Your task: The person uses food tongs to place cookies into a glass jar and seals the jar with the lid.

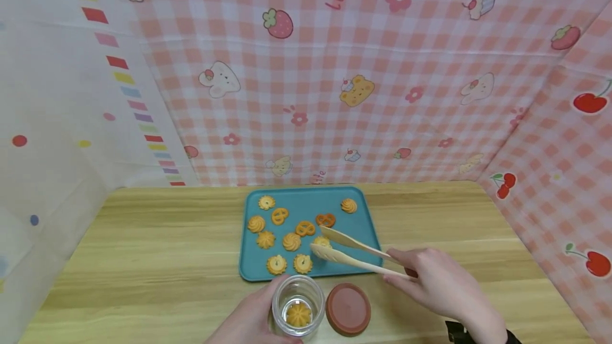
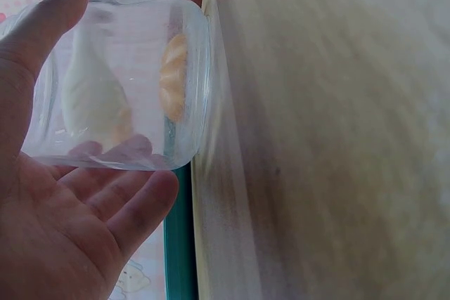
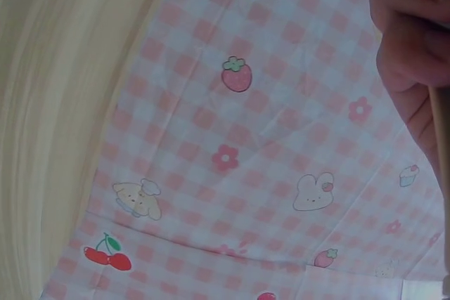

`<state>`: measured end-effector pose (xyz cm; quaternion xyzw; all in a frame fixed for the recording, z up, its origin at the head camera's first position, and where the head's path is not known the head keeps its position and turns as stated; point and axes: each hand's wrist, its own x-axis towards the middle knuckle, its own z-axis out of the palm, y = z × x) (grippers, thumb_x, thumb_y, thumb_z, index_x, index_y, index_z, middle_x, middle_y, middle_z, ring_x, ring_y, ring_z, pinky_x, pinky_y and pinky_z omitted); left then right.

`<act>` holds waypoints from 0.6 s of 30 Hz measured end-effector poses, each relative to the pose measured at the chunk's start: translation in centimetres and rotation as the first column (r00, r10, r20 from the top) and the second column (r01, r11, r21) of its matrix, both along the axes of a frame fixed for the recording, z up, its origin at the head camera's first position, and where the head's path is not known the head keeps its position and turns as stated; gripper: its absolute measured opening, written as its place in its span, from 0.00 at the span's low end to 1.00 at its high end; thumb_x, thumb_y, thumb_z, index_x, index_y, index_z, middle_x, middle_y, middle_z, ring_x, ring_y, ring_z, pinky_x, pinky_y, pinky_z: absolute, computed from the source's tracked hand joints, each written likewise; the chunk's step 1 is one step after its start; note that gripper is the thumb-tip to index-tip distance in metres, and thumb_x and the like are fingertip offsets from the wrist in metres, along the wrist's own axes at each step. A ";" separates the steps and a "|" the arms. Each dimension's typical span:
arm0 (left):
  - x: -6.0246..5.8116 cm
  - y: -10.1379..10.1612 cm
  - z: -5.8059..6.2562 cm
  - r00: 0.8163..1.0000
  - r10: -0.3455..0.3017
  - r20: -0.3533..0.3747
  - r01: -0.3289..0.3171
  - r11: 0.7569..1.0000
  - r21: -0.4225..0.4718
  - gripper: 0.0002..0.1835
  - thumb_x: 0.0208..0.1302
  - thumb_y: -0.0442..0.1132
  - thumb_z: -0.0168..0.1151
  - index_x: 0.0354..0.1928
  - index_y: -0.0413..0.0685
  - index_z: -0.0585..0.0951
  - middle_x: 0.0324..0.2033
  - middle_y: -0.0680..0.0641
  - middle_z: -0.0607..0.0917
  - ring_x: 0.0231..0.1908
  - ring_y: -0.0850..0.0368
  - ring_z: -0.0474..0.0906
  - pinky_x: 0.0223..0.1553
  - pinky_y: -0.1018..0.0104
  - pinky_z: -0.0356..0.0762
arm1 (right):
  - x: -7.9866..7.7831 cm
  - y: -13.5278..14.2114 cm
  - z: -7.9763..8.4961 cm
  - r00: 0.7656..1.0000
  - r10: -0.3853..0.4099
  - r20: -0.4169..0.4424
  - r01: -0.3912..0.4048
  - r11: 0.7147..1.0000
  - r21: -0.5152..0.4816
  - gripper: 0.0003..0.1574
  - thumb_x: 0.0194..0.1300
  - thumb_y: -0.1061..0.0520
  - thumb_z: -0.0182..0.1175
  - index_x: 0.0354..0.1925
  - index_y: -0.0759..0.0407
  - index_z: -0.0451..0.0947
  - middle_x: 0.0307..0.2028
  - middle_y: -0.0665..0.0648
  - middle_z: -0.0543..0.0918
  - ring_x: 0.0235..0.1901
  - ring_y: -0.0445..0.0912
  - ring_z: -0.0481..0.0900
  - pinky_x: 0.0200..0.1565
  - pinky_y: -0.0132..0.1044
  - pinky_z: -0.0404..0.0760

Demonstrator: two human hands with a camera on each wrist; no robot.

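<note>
My left hand (image 1: 255, 312) grips a clear glass jar (image 1: 321, 293) at the table's front, thumb on one side and fingers on the other. One star-shaped cookie (image 1: 298, 315) lies at the jar's bottom; the left wrist view shows this cookie (image 2: 174, 79) through the glass. My right hand (image 1: 435, 280) holds wooden tongs (image 1: 354, 260), their arms apart. The tong tips are over the tray's front right part, on either side of a round cookie (image 1: 322, 240) that they partly cover. In the right wrist view, only curled fingers (image 3: 411, 47) and a strip of the handle show.
A teal tray (image 1: 306, 203) behind the jar carries several swirled, star-shaped and filled cookies, plus pretzels such as a darker one (image 1: 325, 220). Right beside the jar lies a reddish-brown lid (image 1: 348, 309). Patterned cloth (image 1: 315, 121) walls the wooden table (image 1: 158, 248) at the back and sides.
</note>
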<state>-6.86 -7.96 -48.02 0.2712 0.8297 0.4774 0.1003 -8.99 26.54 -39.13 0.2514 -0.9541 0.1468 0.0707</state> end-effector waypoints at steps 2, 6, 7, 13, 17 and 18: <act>0.0 0.1 0.0 1.000 -0.001 -0.019 0.001 1.000 0.000 0.47 0.41 0.62 0.74 0.66 0.69 0.64 0.53 0.61 0.78 0.52 0.61 0.75 0.55 0.57 0.72 | 0.3 0.0 0.4 1.000 0.010 -0.006 -0.010 1.000 -0.008 0.23 0.60 0.31 0.58 0.46 0.41 0.82 0.14 0.34 0.58 0.14 0.28 0.54 0.16 0.24 0.56; 0.1 0.1 0.0 1.000 0.001 -0.029 -0.001 1.000 0.005 0.47 0.41 0.61 0.74 0.66 0.69 0.64 0.53 0.61 0.78 0.52 0.61 0.75 0.55 0.57 0.72 | 0.8 -0.2 1.4 0.999 0.029 -0.022 -0.029 0.999 -0.022 0.25 0.59 0.35 0.62 0.49 0.45 0.84 0.15 0.33 0.59 0.14 0.28 0.54 0.16 0.24 0.57; 0.1 0.1 0.0 1.000 0.001 -0.027 0.000 1.000 0.009 0.47 0.41 0.61 0.75 0.66 0.69 0.64 0.53 0.61 0.78 0.52 0.61 0.75 0.55 0.57 0.72 | 0.9 -0.2 1.7 0.999 0.035 -0.032 -0.036 0.999 -0.024 0.26 0.59 0.35 0.62 0.49 0.47 0.84 0.15 0.32 0.59 0.14 0.28 0.54 0.16 0.23 0.58; 0.1 0.1 0.1 0.999 -0.001 -0.044 0.002 1.000 0.021 0.48 0.40 0.58 0.76 0.67 0.70 0.64 0.54 0.61 0.78 0.52 0.61 0.75 0.56 0.59 0.71 | 1.4 -0.2 3.3 0.991 0.096 -0.093 -0.097 0.995 -0.012 0.23 0.58 0.37 0.64 0.48 0.44 0.84 0.16 0.31 0.58 0.15 0.27 0.54 0.17 0.20 0.56; 0.0 0.0 0.0 0.999 -0.004 -0.043 0.005 1.000 0.017 0.48 0.40 0.58 0.76 0.67 0.70 0.64 0.55 0.61 0.77 0.53 0.61 0.75 0.56 0.59 0.71 | 1.6 -0.1 4.3 0.986 0.131 -0.103 -0.131 0.991 0.007 0.21 0.58 0.37 0.64 0.48 0.42 0.83 0.17 0.31 0.58 0.16 0.27 0.54 0.18 0.19 0.55; 0.0 0.0 0.0 0.999 -0.005 -0.038 0.005 1.000 0.017 0.48 0.40 0.59 0.76 0.67 0.70 0.64 0.55 0.61 0.77 0.53 0.62 0.75 0.56 0.59 0.71 | 1.6 -0.1 4.5 0.985 0.140 -0.102 -0.140 0.990 0.010 0.21 0.58 0.37 0.64 0.48 0.42 0.83 0.17 0.31 0.58 0.16 0.27 0.54 0.18 0.19 0.55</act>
